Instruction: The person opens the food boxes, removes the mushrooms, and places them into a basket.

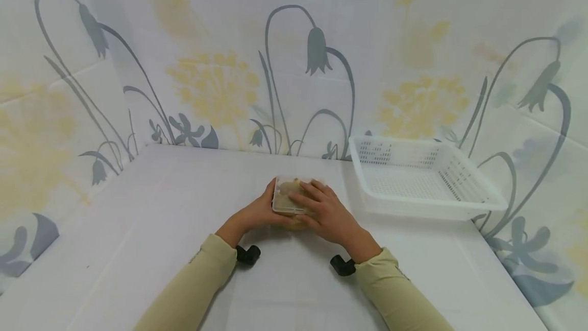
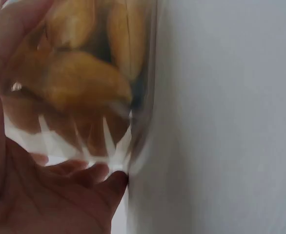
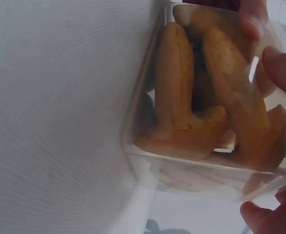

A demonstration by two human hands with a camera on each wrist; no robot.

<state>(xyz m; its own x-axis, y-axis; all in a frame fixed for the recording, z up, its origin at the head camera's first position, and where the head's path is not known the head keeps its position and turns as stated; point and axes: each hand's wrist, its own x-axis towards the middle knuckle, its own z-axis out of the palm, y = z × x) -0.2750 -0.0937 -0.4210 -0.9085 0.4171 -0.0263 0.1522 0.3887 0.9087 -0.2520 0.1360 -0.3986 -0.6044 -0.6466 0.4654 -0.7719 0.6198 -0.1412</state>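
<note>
A clear plastic box point(image 1: 281, 207) with a see-through lid sits on the white tabletop between the two hands. Several golden-brown, elongated pieces point(image 3: 174, 78) show through its wall in both wrist views; their exact kind I cannot tell. My left hand point(image 1: 258, 214) grips the box's left side, thumb along the near wall and the other fingers round the side. Over the lid's right part lies my right hand point(image 1: 332, 214), its fingers bent across the top and its thumb against the near wall. The right fingers partly cover the lid in the head view.
To the right, a white perforated plastic basket point(image 1: 427, 208) stands near the back of the table point(image 1: 138, 249). A flower-printed cloth point(image 1: 294, 91) hangs behind and at both sides. Black camera mounts point(image 1: 248, 255) stick out at both wrists.
</note>
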